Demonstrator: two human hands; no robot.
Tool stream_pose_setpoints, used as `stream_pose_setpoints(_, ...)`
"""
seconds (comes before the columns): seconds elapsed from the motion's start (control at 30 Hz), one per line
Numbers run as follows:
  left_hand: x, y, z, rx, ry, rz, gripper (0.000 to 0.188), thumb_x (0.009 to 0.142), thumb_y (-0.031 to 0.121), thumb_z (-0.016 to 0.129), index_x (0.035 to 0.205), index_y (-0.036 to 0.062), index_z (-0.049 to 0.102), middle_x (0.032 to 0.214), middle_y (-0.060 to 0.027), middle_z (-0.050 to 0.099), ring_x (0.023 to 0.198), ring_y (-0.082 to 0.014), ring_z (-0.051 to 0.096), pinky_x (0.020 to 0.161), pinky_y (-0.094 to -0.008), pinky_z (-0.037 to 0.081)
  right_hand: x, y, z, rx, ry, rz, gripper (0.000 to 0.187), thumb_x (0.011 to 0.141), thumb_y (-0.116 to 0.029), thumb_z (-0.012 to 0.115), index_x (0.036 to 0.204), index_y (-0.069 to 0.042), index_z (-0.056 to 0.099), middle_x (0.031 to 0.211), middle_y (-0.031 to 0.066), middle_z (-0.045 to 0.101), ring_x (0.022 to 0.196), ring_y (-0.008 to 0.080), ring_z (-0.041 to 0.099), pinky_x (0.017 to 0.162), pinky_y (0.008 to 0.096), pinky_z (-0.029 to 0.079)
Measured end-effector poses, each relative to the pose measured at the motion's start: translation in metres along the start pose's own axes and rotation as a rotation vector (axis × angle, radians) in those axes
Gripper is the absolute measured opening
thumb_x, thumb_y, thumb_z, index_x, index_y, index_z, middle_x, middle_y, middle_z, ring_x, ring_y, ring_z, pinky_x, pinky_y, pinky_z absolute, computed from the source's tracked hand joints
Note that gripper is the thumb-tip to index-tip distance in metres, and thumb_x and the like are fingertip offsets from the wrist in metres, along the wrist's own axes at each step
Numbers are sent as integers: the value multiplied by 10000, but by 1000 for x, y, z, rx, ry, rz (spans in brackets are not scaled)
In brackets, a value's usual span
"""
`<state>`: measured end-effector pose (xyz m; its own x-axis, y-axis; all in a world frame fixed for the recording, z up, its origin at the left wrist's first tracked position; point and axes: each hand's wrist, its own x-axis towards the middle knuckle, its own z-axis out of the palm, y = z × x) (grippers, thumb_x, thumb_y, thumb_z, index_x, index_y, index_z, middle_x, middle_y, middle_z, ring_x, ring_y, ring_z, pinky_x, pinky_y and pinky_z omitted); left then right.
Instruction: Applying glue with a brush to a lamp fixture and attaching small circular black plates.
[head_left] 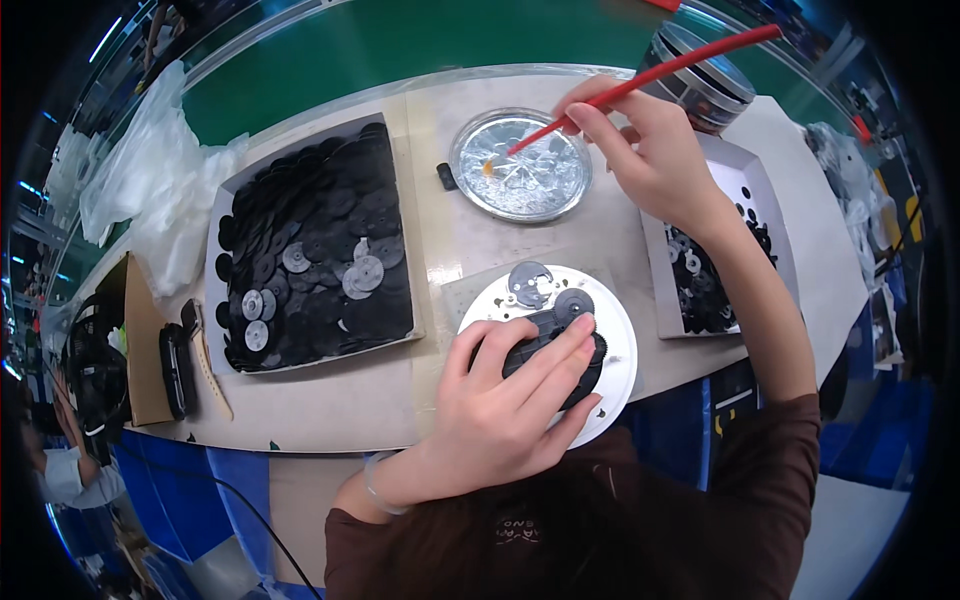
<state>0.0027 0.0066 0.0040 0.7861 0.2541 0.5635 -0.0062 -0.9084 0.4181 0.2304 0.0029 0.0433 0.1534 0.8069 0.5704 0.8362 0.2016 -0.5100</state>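
My right hand [645, 150] pinches a thin red stick [690, 62], possibly a brush. Its lower tip points down at a round, foil-lined metal lid [535, 195] that carries a small yellowish smear [488, 168]. Whether the tip touches the lid I cannot tell. In front of me a white round plate [618, 400] bears a black plastic housing [575, 390] with gears. My left hand [505, 405] is closed over this housing, its fingers across the top and partly hiding it. Beyond the fingertips sit a dark grey gear [574, 304] and a grey disc [531, 284].
On the left, a shallow box [416, 300] holds many black and some grey discs. A smaller box [650, 235] with small black parts stands under my right forearm. An open tin [705, 85] is at the far right. A wristwatch [205, 350] and plastic bag [155, 190] lie left.
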Motion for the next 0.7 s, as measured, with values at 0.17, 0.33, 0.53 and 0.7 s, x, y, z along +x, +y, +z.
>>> stream_pose_setpoints(0.17,0,0,0,4,10,-3,365,595,169,734,934,89,625,1086,15,607,853,-215,475,755,-313,385,-12,2,-11,-108,-117,38,143,914,-115,434,921,-19,539,821,76,622,767,120,623,527,199,463)
stream_pose_setpoints(0.33,-1,0,0,1,12,-7,351,598,175,731,921,88,625,1082,17,608,855,-214,477,760,-313,382,-20,5,-27,-84,-85,117,141,914,-123,440,913,-12,528,788,77,615,718,106,609,502,188,458)
stream_pose_setpoints(0.53,-1,-1,1,-3,20,8,364,598,172,727,935,76,627,1081,0,608,845,-219,482,756,-316,381,-17,12,-36,94,143,293,186,902,-180,488,949,-7,540,787,77,624,672,91,592,412,163,424)
stream_pose_setpoints(0.7,-1,0,2,1,17,13,368,599,173,727,940,74,630,1078,-3,611,846,-218,483,756,-318,381,-16,31,-23,24,184,258,183,893,-182,507,948,-10,539,791,78,629,665,89,593,412,163,424)
